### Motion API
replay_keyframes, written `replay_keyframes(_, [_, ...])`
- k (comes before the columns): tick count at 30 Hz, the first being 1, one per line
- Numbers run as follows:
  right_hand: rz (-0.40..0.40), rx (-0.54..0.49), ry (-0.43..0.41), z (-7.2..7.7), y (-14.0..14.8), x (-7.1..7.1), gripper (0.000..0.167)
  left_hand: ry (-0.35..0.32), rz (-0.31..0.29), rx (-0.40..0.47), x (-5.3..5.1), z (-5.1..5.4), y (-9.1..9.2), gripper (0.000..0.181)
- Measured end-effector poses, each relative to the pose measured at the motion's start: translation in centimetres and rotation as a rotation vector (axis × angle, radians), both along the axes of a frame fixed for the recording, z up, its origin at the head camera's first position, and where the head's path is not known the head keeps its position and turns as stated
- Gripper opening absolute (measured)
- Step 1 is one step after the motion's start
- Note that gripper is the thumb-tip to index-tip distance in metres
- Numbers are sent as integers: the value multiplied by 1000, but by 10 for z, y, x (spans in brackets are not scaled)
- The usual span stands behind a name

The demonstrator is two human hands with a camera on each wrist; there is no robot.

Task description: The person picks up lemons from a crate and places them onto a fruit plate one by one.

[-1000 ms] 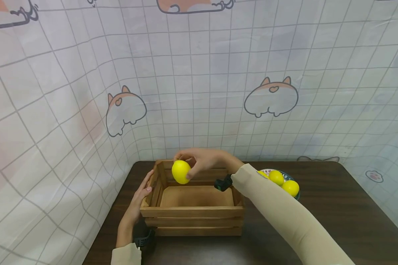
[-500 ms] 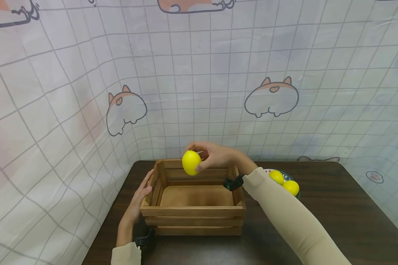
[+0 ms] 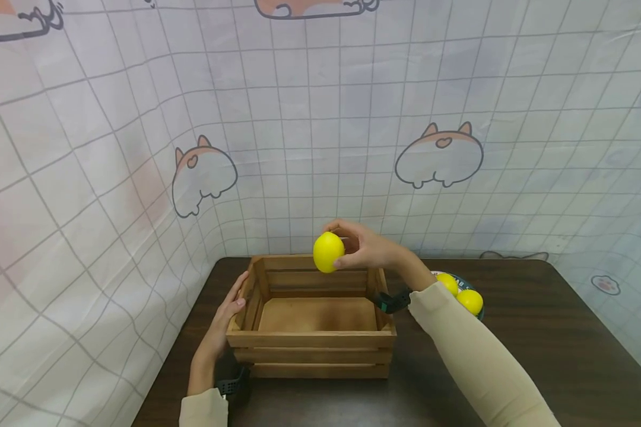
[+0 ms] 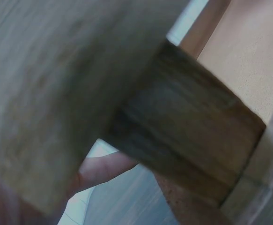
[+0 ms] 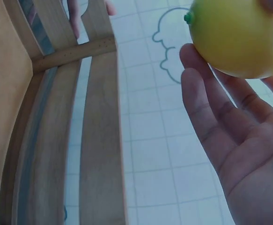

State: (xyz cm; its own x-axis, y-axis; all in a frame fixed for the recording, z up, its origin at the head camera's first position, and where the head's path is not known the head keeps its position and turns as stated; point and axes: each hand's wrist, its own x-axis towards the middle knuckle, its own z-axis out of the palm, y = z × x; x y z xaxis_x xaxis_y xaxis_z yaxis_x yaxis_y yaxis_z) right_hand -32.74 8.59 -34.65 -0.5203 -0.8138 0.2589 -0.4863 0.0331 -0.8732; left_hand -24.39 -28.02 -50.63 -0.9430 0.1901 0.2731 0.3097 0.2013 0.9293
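Note:
My right hand (image 3: 371, 248) holds a yellow lemon (image 3: 328, 252) between thumb and fingers, in the air near the back rim of a slatted wooden crate (image 3: 311, 339). In the right wrist view, the lemon (image 5: 239, 35) shows a small green nub at one end. On the crate's left end lies my left hand (image 3: 221, 323), its thumb over the rim and its fingers along the side. The left wrist view shows mostly blurred crate boards (image 4: 188, 122), with part of a finger (image 4: 106, 168) below them. The visible crate floor (image 3: 317, 314) is bare.
To the right of the crate, a patterned plate (image 3: 458, 280) bears more lemons (image 3: 470, 302), partly hidden by my right sleeve (image 3: 475, 350). All this stands on a dark wooden table (image 3: 539, 332). Behind it hangs a white grid-patterned cloth (image 3: 320, 148) with cartoon animals.
My right hand has moved right and upward with the lemon, from over the crate's inside to near its back rim. The left hand and the crate have stayed in place.

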Motion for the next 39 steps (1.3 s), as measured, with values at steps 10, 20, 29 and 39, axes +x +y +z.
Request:
replay_keyframes(10, [-168,-76,-2,-10,26,13,62,10,-2,-3,-1,-1,-1,61])
replay_keyframes(20, [-252,-157,-9,-28,56,27,59,9,-4,-1,-1,1,0,60])
replay_keyframes(29, [-316,-233,-54,-46,82,41,57,6,2,-7,-1,1,0,60])
replay_keyframes(39, [-417,-300,-25,-70,108,53,54,11,1,-7,-1,1,1,60])
